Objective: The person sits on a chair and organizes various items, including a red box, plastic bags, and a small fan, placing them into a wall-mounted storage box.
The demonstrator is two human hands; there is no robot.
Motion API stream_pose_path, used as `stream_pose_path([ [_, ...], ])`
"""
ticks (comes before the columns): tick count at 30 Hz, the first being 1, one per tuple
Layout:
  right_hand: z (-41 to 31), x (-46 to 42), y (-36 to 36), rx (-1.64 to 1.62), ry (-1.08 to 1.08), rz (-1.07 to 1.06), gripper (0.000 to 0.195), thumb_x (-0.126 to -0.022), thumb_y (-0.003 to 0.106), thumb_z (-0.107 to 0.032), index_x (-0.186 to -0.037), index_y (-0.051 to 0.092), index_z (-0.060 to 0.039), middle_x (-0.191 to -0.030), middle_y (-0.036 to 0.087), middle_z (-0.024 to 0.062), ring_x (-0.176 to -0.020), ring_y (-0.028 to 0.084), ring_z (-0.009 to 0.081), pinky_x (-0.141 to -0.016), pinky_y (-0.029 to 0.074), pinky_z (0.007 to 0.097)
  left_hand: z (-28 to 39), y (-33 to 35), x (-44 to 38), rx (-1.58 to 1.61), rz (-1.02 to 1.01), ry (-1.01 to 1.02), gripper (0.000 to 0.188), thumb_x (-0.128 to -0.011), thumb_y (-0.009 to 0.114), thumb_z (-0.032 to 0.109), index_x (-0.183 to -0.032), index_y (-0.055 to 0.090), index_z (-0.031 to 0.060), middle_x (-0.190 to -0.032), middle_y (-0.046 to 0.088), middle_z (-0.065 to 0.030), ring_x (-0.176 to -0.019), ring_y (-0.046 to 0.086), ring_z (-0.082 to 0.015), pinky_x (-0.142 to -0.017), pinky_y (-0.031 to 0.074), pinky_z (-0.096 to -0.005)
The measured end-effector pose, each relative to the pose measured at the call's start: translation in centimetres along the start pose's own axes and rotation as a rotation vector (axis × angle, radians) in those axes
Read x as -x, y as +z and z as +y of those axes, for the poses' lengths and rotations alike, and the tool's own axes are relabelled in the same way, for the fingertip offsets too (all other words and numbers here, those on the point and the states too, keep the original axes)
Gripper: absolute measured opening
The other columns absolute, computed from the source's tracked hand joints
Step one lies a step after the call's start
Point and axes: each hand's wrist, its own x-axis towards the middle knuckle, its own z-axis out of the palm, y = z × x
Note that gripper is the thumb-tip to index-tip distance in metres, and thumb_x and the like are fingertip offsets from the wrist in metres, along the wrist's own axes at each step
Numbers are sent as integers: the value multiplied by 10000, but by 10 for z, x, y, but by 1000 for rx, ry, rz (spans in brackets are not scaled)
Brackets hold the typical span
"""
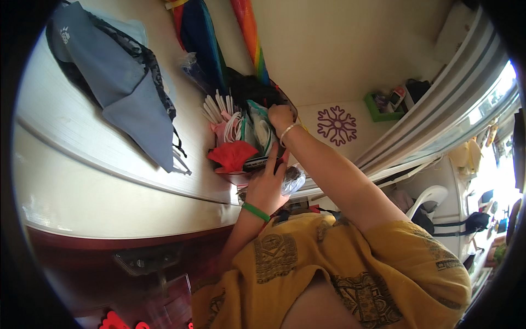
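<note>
A container (pixel 236 178) packed with mixed items stands against the pale panel before me. Over its right side, my right hand (pixel 281 118) is curled among the contents, with its fingertips hidden. My left hand (pixel 265 189) lies at the near rim, two fingers stretched up along it. Beside its thumb is a clear plastic bag (pixel 292 181) with something dark inside; whether I grip it is unclear. Inside the container are a red piece of fabric or paper (pixel 233 156), a coiled white cable (pixel 233 127), white sticks (pixel 218 107), zip bags (pixel 261 127) and a black furry item (pixel 250 88).
Folded umbrellas, one dark blue (pixel 202 45) and one rainbow-coloured (pixel 250 37), rise behind the container. A grey cloth bag (pixel 119 82) hangs at left. To the right are a purple snowflake-shaped mat (pixel 337 125), a green box (pixel 382 113) and a striped curtain-like panel (pixel 427 94).
</note>
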Motion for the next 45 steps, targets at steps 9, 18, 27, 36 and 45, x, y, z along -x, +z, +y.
stream_pose_path([
  [9,0,-28,49,-161,-60,86,851,-813,567,-473,-1418,315,70,-1272,532,355,-1241,509,420,-1076,357,404,9,-6,-1,31,-74,-43,654,-573,775,87,-1192,565,59,-1553,173,-237,-827,674,-377,-689,570,-433],
  [18,-4,-64,70,-164,-597,121,422,-847,523,-258,-1162,625,4,-1211,607,251,-1207,529,374,-1038,394,411,18,-14,-9,-34,-86,-12,567,-601,790,178,-1112,572,60,-1556,222,-166,-764,672,-402,-668,573,-450],
  [27,-28,33,-78,-409,-239,-575,297,-884,608,-254,-1054,630,-12,-1047,638,113,-903,617,224,-797,489,325,-9,-15,2,478,74,64,566,-602,764,165,-1107,581,-13,-1492,397,-109,-1126,597,-317,-886,519,-368],
  [36,86,101,-180,-948,-312,-754,481,-997,480,-360,-1317,502,-1,-1295,580,154,-1159,576,253,-971,463,360,16,-24,24,1390,101,-237,642,-691,731,71,-1286,505,-12,-1163,618,-81,-1042,606,-167,-948,468,-332],
  [45,118,199,-195,-530,-257,-614,503,-964,614,-292,-1327,472,27,-1050,638,31,-934,603,84,-802,498,227,50,2,30,1829,181,-428,595,-812,573,46,-1383,410,-2,-1235,583,-132,-1085,616,-236,-923,512,-364],
])
